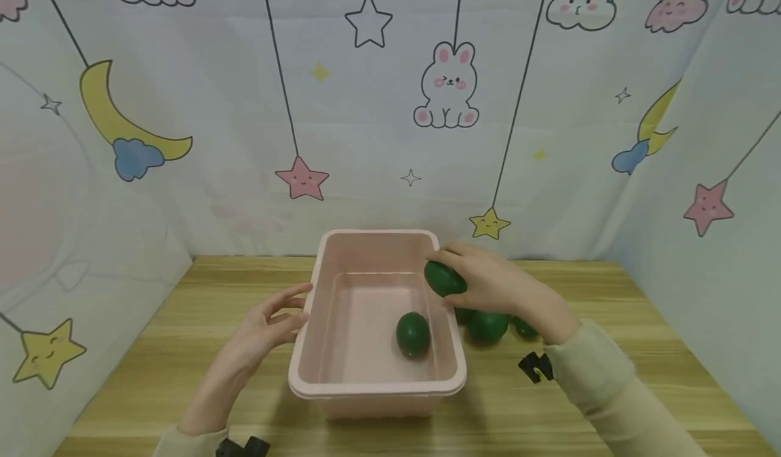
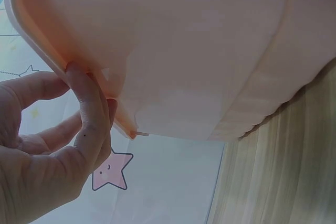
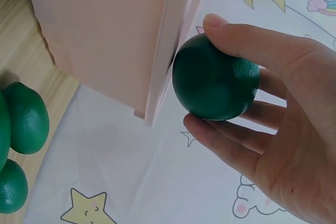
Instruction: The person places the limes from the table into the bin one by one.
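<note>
A pink plastic bin stands on the wooden table. My left hand holds its left rim, thumb and bent fingertips against the lip; the left wrist view shows these fingers close up. In my right hand is a dark green, egg-shaped fruit, like an avocado, gripped between thumb and fingers. That fruit is beside the bin's right rim, at about rim height. Another green fruit lies inside the bin, toward the right wall.
Several more green fruits lie on the table right of the bin, partly hidden by my right hand and the bin. A white cloth with cartoon prints hangs behind the wooden table and along its sides.
</note>
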`<state>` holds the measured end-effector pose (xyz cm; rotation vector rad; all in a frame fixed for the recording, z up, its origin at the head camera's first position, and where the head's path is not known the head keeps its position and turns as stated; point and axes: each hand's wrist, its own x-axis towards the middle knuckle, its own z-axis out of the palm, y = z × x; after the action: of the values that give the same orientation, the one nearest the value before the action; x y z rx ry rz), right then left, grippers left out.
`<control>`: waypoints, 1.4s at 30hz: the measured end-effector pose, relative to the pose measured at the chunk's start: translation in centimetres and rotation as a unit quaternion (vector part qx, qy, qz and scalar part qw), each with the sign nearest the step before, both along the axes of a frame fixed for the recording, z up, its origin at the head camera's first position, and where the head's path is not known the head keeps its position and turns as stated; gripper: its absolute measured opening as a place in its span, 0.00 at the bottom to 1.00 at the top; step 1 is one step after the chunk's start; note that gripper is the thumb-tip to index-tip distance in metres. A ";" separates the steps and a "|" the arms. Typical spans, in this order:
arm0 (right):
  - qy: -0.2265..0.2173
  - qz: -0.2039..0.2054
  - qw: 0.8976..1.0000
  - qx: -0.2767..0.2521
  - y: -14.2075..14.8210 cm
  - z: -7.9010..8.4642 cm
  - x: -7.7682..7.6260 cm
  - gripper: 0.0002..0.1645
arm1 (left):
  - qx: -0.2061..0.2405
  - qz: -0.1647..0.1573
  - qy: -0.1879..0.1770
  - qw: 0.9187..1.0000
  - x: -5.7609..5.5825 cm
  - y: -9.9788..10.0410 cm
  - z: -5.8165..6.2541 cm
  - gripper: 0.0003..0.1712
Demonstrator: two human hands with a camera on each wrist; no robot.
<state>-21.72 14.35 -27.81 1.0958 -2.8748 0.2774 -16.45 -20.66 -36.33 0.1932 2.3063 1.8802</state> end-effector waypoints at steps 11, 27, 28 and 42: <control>-0.030 -0.003 0.999 0.019 -1.1 1.4 -0.7 0.41 | 0.001 -0.003 0.006 1.000 -0.1 0.2 0.1 0.33; -0.025 0.019 0.999 0.028 -3.1 3.0 -1.5 0.41 | 0.005 -0.005 0.015 1.000 -0.1 0.3 0.2 0.33; -0.026 0.021 0.999 0.027 -3.2 3.1 -1.5 0.40 | 0.004 -0.005 0.016 1.000 -0.1 0.3 0.2 0.33; -0.050 0.024 0.998 0.041 -4.9 2.8 -2.5 0.39 | 0.005 -0.008 0.019 1.000 0.2 0.0 0.3 0.34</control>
<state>-24.20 9.43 -24.98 1.1986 -2.9757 0.2242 -16.23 -20.70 -36.06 0.2503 2.3127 1.8977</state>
